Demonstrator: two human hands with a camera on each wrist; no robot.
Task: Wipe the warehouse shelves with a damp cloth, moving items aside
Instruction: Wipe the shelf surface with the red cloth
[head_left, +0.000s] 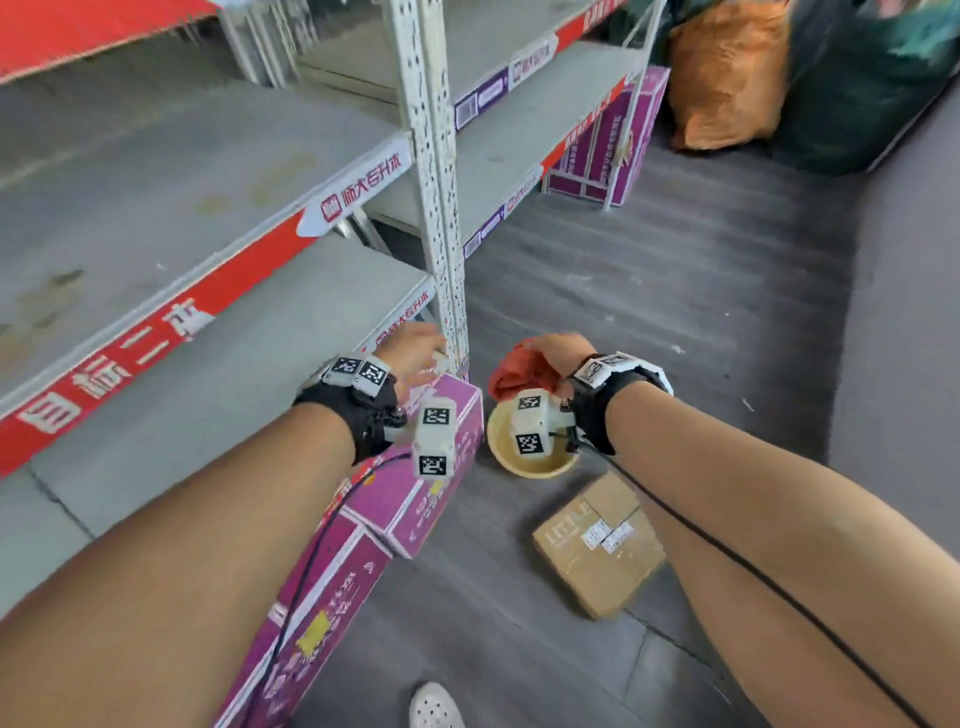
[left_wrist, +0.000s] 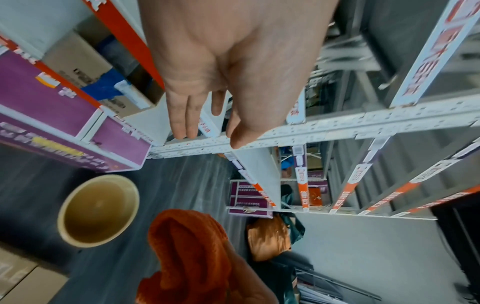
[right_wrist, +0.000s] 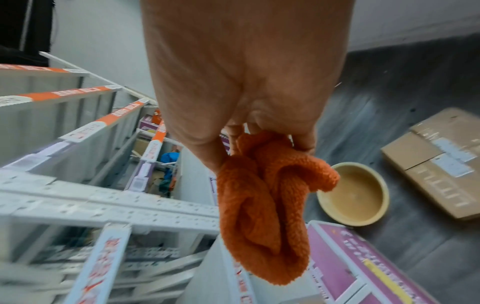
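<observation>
Head view: left hand (head_left: 413, 353) above purple carton (head_left: 395, 499) beside shelf post (head_left: 441, 208); right hand (head_left: 561, 353) over yellow basin (head_left: 501, 447). Left wrist: fingers (left_wrist: 182, 115) straight, grasping nothing. Right wrist: orange cloth (right_wrist: 265, 205) bunched, clutched in fingers.

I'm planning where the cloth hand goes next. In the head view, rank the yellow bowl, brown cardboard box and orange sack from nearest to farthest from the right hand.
From the right hand:
1. Yellow bowl, on the floor just below it.
2. Brown cardboard box, on the floor, nearer the person.
3. Orange sack, far down the aisle.
</observation>
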